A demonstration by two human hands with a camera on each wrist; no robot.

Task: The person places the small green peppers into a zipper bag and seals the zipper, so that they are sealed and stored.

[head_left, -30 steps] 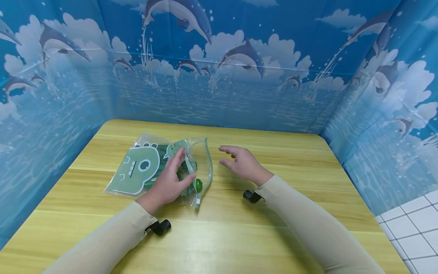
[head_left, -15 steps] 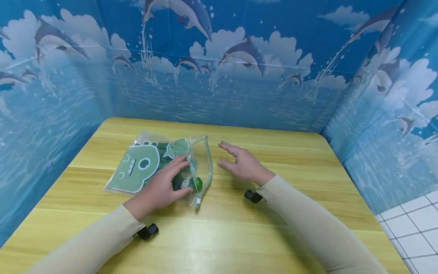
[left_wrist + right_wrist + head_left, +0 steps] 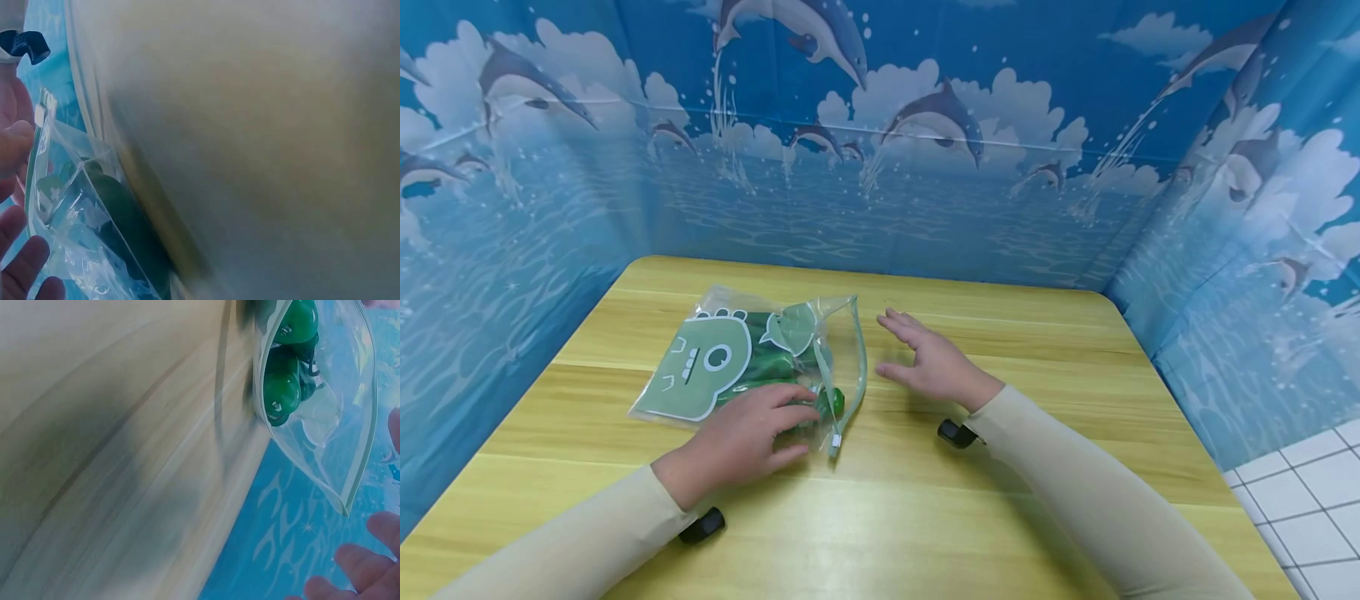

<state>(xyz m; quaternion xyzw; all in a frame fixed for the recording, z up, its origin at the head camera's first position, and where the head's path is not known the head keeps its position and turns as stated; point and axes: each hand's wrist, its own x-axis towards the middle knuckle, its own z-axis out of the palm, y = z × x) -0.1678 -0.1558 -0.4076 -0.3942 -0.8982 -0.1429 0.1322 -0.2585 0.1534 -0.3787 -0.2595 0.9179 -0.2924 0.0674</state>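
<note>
A clear zip bag [image 3: 700, 367] printed with a pale green cartoon monster lies on the table, its open mouth facing right. Glossy dark green, rounded things [image 3: 282, 387] show inside the mouth in the right wrist view. My left hand [image 3: 737, 437] hovers over the bag's near edge, fingers spread and slightly bent, overlapping the bag in the head view. To the right of the mouth my right hand [image 3: 936, 362] is held in the air, thumb and fingers apart, nothing between them. A white zip slider [image 3: 836, 440] sits at the near corner of the mouth.
The yellow wood-grain table [image 3: 1000, 508] stands against a blue curtain [image 3: 970, 225] with printed dolphins, which encloses the back and sides. White tiles [image 3: 1300, 508] show at the lower right. Each wrist carries a black camera [image 3: 703, 525].
My left hand has drawn back toward the near left, from over the bag's opening to its near edge, uncovering more of the print. The right hand and the bag have hardly moved.
</note>
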